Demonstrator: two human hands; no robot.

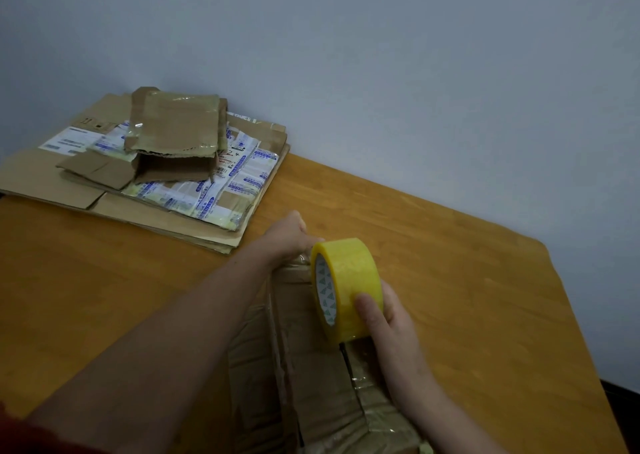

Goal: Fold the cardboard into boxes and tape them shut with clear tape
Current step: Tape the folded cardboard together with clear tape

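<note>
Gripping a yellowish roll of clear tape [346,287] on edge, my right hand [391,325] has its thumb across the outer face and its fingers curled behind. The roll is over the worn brown cardboard box [311,384], near centre on the orange-brown wooden table [467,280]. My left hand [292,235] is at the box's far end with its fingers hidden, so I cannot tell its grip. Flattened brown cardboard sheets [41,179] lie stacked far left.

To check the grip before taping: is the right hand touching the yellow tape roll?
Touching. The head view shows the right hand holding the tape roll: its thumb lies flat on the yellow outer face, and its fingers wrap behind the roll.
</note>
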